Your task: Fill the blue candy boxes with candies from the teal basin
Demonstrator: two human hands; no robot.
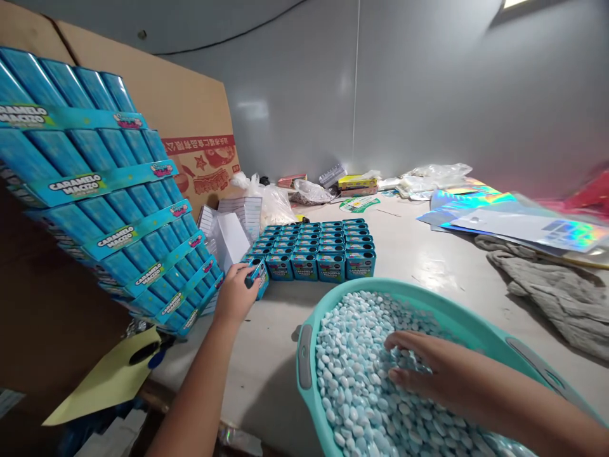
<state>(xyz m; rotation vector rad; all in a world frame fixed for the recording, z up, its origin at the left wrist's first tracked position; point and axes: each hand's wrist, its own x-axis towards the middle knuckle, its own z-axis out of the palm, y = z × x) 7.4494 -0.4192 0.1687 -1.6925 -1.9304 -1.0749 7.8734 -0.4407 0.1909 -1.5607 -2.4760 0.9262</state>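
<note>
My left hand (pixel 236 293) has its fingers closed around a small blue candy tin (pixel 259 277) at the near left corner of a block of similar tins (pixel 318 263). These stand upright in rows on the table, with dark round openings on top. My right hand (pixel 419 365) reaches into a turquoise plastic basin (pixel 308 374) filled with small pale blue and white candies (pixel 354 355). Thumb and forefinger are apart, with candies showing between them; the other fingers are partly hidden.
Stacked display trays of blue tins (pixel 109 171) rise at the left before a large cardboard box (pixel 190 108). Plastic bags (pixel 278 203) and small boxes (pixel 358 183) line the wall. Shiny sheets (pixel 523 219) and a grey cloth (pixel 547 292) lie at the right.
</note>
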